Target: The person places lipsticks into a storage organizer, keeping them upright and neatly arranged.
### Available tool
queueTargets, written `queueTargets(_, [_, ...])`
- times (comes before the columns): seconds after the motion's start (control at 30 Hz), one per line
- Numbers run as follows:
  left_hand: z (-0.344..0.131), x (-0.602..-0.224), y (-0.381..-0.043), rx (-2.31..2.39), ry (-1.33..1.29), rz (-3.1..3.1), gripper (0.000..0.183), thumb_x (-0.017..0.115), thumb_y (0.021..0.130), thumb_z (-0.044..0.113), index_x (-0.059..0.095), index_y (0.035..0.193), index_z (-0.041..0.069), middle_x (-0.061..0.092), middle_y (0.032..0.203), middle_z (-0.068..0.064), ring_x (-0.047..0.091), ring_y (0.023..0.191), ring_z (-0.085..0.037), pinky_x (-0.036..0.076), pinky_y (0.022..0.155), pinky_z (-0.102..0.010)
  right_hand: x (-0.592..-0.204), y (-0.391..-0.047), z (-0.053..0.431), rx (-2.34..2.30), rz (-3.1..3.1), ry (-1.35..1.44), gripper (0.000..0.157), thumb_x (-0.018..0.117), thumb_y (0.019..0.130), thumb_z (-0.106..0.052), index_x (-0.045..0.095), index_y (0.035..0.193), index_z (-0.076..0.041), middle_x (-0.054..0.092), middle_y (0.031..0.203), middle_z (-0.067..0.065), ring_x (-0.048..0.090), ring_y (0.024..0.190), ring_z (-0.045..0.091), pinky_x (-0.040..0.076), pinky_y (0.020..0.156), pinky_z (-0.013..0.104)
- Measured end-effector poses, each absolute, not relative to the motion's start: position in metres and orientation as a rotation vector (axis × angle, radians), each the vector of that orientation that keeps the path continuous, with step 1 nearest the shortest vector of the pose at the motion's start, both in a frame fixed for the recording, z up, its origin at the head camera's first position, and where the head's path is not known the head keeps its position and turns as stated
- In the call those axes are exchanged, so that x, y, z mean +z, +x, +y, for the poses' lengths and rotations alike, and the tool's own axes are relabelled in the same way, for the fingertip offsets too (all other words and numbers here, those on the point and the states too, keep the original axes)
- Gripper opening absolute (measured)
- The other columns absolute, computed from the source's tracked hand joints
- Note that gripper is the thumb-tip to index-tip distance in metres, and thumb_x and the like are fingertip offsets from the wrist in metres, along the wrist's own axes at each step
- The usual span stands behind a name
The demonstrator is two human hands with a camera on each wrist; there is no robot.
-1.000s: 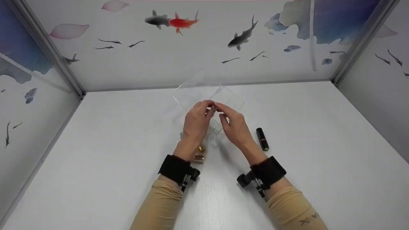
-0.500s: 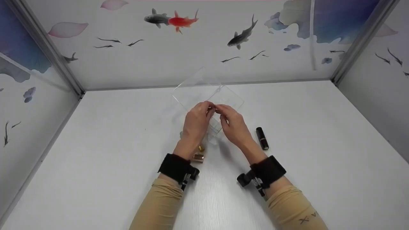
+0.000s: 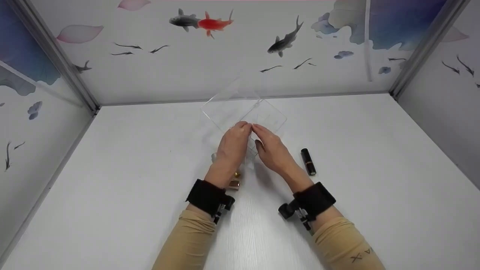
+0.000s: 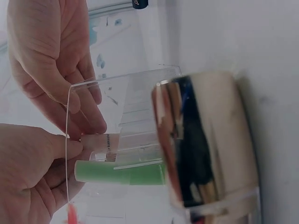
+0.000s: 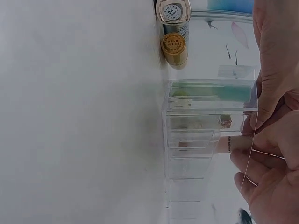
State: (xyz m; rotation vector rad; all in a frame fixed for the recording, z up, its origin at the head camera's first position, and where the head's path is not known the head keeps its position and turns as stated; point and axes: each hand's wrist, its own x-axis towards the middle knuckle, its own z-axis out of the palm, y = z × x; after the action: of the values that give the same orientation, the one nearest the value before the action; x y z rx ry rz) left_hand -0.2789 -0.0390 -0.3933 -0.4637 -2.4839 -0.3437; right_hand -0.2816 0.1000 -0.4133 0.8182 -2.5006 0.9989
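A clear plastic organizer with narrow compartments stands between both hands. A pale pink cosmetic tube with small dark lettering leans into it. My left hand pinches the tube's upper end, thumb against it in the left wrist view. My right hand has fairly straight fingers touching the tube's right side, its thumb standing apart. Beside the pink tube sits a green tube in another compartment. The hands cover much of the organizer in the head view.
A black lipstick lies on the white table right of my right hand. Two gold cosmetic tubes, one shiny and one smaller, stand near my left wrist. The organizer's clear raised lid stands behind the hands.
My left hand has turned slightly and come down a little. The right fingers have straightened, with the thumb farther from them. The loose tubes have stayed put.
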Motion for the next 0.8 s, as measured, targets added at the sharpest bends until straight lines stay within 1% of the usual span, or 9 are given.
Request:
queueTargets(0.2, [-0.039, -0.389, -0.276, -0.265, -0.476, -2.536, 0.021, 0.06, 0.096, 0.001, 0.071, 0.114, 0.0, 0.073, 0.111, -0.011, 0.073, 0.101, -0.021, 0.059, 0.084, -0.027, -0.413, -0.282, 0.101, 0.991, -2.526, 0.831, 0.046, 0.053, 0.095, 0.004, 0.048, 0.139, 0.014, 0.052, 0.142, 0.03, 0.05, 0.135, 0.042, 0.04, 0.114, 0.051])
queueTargets(0.37, [-0.04, -0.387, -0.274, -0.284, -0.495, -2.562, 0.023, 0.058, 0.096, 0.0, 0.069, 0.116, -0.001, 0.072, 0.116, -0.012, 0.072, 0.105, -0.022, 0.059, 0.087, -0.028, -0.412, -0.282, 0.103, 0.989, -2.556, 0.829, 0.047, 0.053, 0.096, 0.002, 0.046, 0.141, 0.013, 0.052, 0.143, 0.029, 0.049, 0.136, 0.042, 0.039, 0.115, 0.051])
queueTargets(0.53, [-0.042, -0.386, -0.273, -0.315, -0.513, -2.56, 0.021, 0.058, 0.097, 0.001, 0.069, 0.114, -0.001, 0.072, 0.117, -0.012, 0.072, 0.106, -0.023, 0.059, 0.086, -0.029, -0.411, -0.282, 0.104, 0.971, -2.594, 0.819, 0.047, 0.053, 0.097, -0.001, 0.045, 0.142, 0.012, 0.051, 0.144, 0.029, 0.048, 0.138, 0.041, 0.038, 0.115, 0.052])
queueTargets(0.7, [-0.044, -0.38, -0.271, -0.372, -0.532, -2.575, 0.018, 0.059, 0.097, 0.0, 0.07, 0.111, 0.0, 0.072, 0.117, -0.012, 0.072, 0.104, -0.025, 0.059, 0.085, -0.03, -0.405, -0.279, 0.106, 0.958, -2.634, 0.807, 0.047, 0.053, 0.099, -0.004, 0.044, 0.144, 0.009, 0.051, 0.146, 0.026, 0.047, 0.139, 0.039, 0.038, 0.116, 0.051])
queueTargets(0.8, [-0.045, -0.374, -0.268, -0.414, -0.538, -2.581, 0.016, 0.06, 0.098, 0.003, 0.07, 0.11, 0.002, 0.072, 0.116, -0.011, 0.072, 0.104, -0.025, 0.06, 0.084, -0.031, -0.4, -0.276, 0.107, 0.927, -2.61, 0.806, 0.045, 0.054, 0.099, -0.004, 0.047, 0.142, 0.008, 0.054, 0.143, 0.025, 0.049, 0.137, 0.039, 0.039, 0.115, 0.051])
